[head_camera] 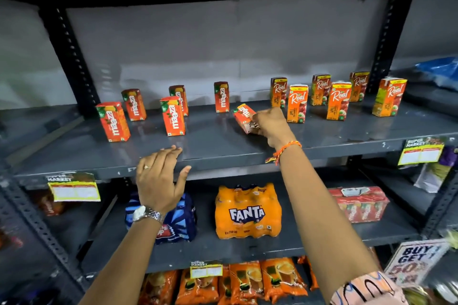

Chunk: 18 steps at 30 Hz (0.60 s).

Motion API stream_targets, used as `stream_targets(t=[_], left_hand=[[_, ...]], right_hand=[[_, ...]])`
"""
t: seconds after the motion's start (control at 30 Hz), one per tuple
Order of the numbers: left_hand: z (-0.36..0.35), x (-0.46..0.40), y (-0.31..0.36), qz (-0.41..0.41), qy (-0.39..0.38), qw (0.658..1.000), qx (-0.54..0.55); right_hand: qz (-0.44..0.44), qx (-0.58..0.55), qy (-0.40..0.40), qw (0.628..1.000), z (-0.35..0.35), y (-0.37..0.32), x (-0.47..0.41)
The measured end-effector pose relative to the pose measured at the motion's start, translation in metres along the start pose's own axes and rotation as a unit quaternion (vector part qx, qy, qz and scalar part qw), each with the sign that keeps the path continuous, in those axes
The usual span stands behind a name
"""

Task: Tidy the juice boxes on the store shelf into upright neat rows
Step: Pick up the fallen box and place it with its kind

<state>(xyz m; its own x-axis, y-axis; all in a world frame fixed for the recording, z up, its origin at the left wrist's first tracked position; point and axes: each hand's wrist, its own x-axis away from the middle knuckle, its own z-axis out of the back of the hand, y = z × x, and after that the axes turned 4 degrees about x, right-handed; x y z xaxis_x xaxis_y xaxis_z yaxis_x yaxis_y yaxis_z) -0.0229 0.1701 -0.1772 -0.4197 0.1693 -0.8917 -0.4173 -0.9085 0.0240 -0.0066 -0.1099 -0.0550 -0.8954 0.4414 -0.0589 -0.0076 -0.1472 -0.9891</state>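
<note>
On the grey metal shelf [223, 146] several red Maaza juice boxes stand upright at the left, among them one at the front left [113, 122] and one nearer the middle [173, 116]. Several orange Real juice boxes [297, 103] stand upright at the right. My right hand [271, 124] grips one tilted Maaza box [243, 116] near the shelf's middle, its lower end by my fingers. My left hand [158, 178] hovers open at the shelf's front edge, fingers spread, holding nothing.
Below are a Fanta bottle pack [247, 213], a blue bottle pack [178, 220] and a red carton pack [359, 203]. Orange snack bags [223, 282] fill the lowest shelf. Black uprights [69, 57] flank the shelf. Yellow price tags [74, 188] hang on its front edge.
</note>
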Motion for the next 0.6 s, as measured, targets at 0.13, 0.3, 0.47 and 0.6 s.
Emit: stream_targets(t=[0.13,0.3,0.47,0.6], left_hand=[[-0.005,0.002,-0.002,0.002,0.003,1.0,0.004],[-0.001,0.002,-0.003,0.001,-0.012,1.0,0.011],[0.003,0.002,0.002,0.025,-0.036,0.999,0.015],[0.007,0.002,0.006,0.043,-0.045,0.998,0.022]], right_hand=[[0.011,-0.145,-0.038,0.989,-0.01,-0.001,0.028],[0.076,-0.262,-0.073,0.959,-0.016,-0.009,0.08],[0.157,-0.296,-0.076,0.939,-0.016,-0.016,0.13],[0.191,-0.32,-0.078,0.925,-0.008,-0.018,0.161]])
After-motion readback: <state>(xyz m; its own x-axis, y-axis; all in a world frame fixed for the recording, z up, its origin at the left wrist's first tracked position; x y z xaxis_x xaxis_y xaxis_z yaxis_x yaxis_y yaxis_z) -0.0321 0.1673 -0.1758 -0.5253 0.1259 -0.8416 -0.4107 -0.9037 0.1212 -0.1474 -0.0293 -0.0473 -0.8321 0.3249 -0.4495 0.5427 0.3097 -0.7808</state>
